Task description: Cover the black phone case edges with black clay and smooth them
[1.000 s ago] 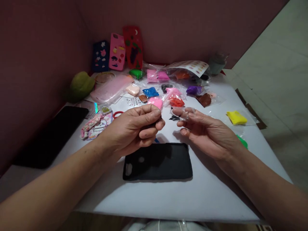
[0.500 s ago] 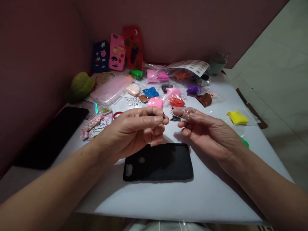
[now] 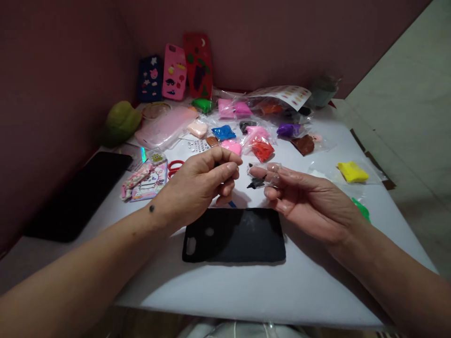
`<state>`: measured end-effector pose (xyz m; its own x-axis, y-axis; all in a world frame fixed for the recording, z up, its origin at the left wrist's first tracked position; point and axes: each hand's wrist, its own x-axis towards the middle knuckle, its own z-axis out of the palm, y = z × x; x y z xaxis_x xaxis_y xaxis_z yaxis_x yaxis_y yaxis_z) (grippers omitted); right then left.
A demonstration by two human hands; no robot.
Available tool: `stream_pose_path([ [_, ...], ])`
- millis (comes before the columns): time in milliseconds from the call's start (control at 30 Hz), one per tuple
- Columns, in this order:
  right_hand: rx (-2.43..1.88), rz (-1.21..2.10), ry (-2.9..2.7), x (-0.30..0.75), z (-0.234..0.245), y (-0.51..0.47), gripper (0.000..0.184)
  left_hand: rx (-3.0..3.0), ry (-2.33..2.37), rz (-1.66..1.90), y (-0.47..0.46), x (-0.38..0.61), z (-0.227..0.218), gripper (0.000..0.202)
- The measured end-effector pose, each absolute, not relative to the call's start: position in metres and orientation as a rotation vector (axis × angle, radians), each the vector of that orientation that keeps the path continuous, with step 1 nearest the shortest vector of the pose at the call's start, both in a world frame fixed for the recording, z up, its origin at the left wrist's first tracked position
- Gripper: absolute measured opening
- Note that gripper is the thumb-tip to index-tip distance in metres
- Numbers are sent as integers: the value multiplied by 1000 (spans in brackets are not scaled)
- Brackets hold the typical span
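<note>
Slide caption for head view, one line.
Right hand holding a clear bag, left hand alongside, black case on the white table.

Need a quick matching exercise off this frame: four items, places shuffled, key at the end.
1. clear packet with black pieces
2. black phone case
3. yellow packet
4. red phone case

A. upright at the back, by the wall
B. near the right edge of the table
C. in the fingers of the right hand
D. flat, at the front, closer to the wearer than the other three

Pairs: 1-C, 2-D, 3-B, 4-A
</note>
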<state>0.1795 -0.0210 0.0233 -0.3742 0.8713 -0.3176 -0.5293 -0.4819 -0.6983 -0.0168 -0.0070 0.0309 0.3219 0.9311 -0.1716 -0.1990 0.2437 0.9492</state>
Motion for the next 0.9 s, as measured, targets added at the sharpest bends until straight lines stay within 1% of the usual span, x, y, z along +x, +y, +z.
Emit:
stream_pose_path([
  [133, -860, 1954, -684, 178, 24, -24, 5, 1096, 914, 912, -7, -17, 28, 9],
  [400, -860, 1951, -763, 176, 24, -26, 9, 1132, 950, 910, -11, -15, 33, 9],
  [533, -944, 1923, -775, 176, 25, -25, 16, 1062, 940, 909, -13, -13, 35, 10],
  [900, -989, 1907, -545, 178, 19, -19, 15, 981, 895, 875, -10, -13, 34, 15],
])
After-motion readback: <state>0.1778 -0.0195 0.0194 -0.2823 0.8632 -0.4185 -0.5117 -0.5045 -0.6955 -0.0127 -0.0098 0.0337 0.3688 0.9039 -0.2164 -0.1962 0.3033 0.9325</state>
